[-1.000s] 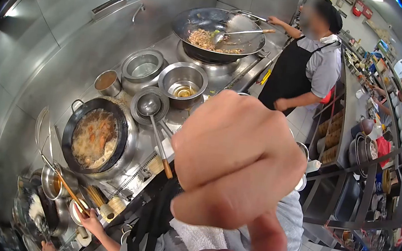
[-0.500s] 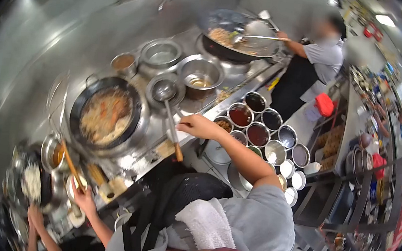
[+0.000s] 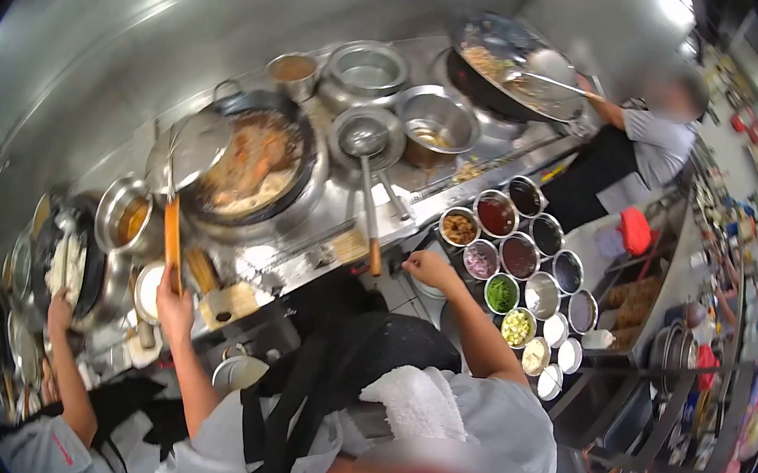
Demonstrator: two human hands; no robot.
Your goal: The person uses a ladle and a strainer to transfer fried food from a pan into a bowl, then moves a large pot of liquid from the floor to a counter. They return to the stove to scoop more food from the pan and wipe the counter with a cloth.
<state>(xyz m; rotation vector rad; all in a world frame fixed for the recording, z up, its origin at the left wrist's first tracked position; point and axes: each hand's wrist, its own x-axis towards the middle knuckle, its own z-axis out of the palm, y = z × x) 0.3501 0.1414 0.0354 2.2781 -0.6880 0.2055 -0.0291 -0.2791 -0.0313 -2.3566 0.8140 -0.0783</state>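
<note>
Gripping: our left hand (image 3: 173,305) has its fingers clamped on the wooden handle of a strainer (image 3: 173,232).
Strainer: its round mesh overlaps the left side of the near wok (image 3: 256,103); we cannot tell whether the two touch.
Near wok: we see browned food (image 3: 263,150) in pale, frothy liquid.
Right hand: our right hand (image 3: 429,268) hangs just off the front edge of the surface (image 3: 337,215), its fingers curled together; we cannot tell whether anything is inside them.
Ladle: the ladle (image 3: 371,189) lies near our right hand, apart from it, its bowl in a colander (image 3: 393,126) and its wooden end pointing towards us.
Pots: behind and beside the colander we have three steel pots (image 3: 419,110).
By our left hand: a brush (image 3: 201,270) and a steel bowl (image 3: 109,210) with amber liquid.
Tubs: on our right stand round tubs (image 3: 544,283) of sauces, chopped greens and yellow bits.
Others: to our right, a person (image 3: 657,137) reaches towards the far wok (image 3: 503,32); to our left, another person's hand (image 3: 60,310) is at a dark pan (image 3: 91,283) holding white food.
</note>
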